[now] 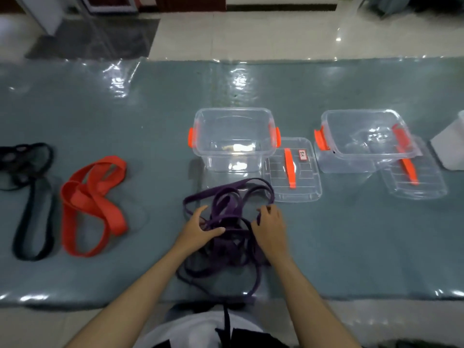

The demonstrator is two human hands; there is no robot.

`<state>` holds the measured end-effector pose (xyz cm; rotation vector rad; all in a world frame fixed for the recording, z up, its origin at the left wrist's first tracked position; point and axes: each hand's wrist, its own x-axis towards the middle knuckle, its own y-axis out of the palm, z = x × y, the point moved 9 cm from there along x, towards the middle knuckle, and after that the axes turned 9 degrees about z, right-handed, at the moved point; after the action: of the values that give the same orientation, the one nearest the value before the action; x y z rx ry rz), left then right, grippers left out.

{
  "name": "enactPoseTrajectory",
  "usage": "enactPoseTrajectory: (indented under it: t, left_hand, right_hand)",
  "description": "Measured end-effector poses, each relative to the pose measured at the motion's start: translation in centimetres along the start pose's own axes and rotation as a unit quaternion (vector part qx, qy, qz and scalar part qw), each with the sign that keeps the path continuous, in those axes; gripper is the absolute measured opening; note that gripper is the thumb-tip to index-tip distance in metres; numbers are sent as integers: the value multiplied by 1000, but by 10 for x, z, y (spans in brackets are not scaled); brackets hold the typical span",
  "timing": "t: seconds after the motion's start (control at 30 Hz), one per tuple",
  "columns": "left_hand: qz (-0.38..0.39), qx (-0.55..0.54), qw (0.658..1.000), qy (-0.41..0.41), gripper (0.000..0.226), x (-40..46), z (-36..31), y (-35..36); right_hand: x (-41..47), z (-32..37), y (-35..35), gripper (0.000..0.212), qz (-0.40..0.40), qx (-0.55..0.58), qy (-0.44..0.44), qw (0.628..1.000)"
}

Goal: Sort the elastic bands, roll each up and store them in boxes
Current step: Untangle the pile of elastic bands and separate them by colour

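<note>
Tangled purple elastic bands (233,222) lie at the near-centre of the grey-green surface (351,234) — left hand (198,228) grips strands w/ thumb over them, right hand (271,227) pinches a loop. Two clear plastic boxes (234,136) (364,139) stand behind, lids off.

Small label (303,154) on lid (293,182), writing seemingly illegible.

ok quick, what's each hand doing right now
left hand: fingers spread, pressing on the purple elastic bands, thumb hooked over a strand
right hand: pinching a purple strand at its fingertips
</note>
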<state>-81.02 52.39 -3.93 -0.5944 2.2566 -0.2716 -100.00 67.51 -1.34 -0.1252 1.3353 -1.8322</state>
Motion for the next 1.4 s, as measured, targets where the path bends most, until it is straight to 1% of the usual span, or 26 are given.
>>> enactPoseTrajectory:
  t: [0.1,0.17,0.27,0.33,0.43,0.5,0.57,0.67,0.73,0.83,0.9,1.0,1.1,1.13,1.17,1.23,1.3,1.37,1.4]
  left_hand:
    - [-54,124,991,20,78,-19,1,-30]
    - [-96,189,977,35,65,-34,1,-51]
    - [-150,266,952,29,50,-54,11,-85]
    - [-190,286,939,11,41,-66,24,-112]
    - [-231,253,939,-8,38,-78,51,-155]
    - [-268,201,942,-27,41,-81,76,-191]
    - [-314,137,937,-67,49,-81,106,-231]
    - [-368,41,920,-127,74,-72,149,-286]
    - [-357,-13,921,-153,92,-53,168,-312]
    - [-298,-84,930,-198,118,-20,183,-332]
    - [-269,-114,930,-224,132,-7,191,-337]
    - [-264,-117,923,-254,142,-5,209,-350]
    - [-260,-133,916,-274,139,-13,235,-364]
    - [-263,-143,917,-264,134,-15,243,-369]
    - [-267,-151,923,-234,126,-15,247,-375]
    - [-270,-171,938,-136,103,-13,248,-380]
    - [-277,-205,936,-66,86,-15,247,-381]
    - [-278,-236,931,-26,76,-15,247,-382]
    - [-266,-251,931,-7,74,-14,245,-381]
  right_hand:
    - [0,25,-6,32,-17,-27,-53,998]
    - [2,48,-2,32,-1,-50,-84,995]
    - [3,89,12,32,27,-64,-143,987]
    - [1,119,25,33,50,-78,-180,979]
    - [-4,160,46,30,71,-78,-213,971]
    - [-8,187,64,29,79,-81,-227,967]
    - [-12,212,83,31,88,-77,-233,965]
    - [-13,249,113,33,98,-67,-221,968]
    - [-14,275,133,36,104,-47,-201,973]
    - [-16,313,160,40,125,-29,-164,978]
    - [-18,338,176,43,139,-13,-155,978]
    - [-18,366,187,47,126,29,-147,981]
    - [-11,387,193,56,116,46,-132,983]
    - [-7,392,195,59,119,48,-128,983]
    - [-3,397,198,62,121,54,-123,983]
    - [4,405,205,63,131,74,-116,982]
    - [6,411,211,62,138,89,-109,980]
    - [7,413,215,61,130,100,-107,981]
    - [6,414,216,59,121,110,-107,981]
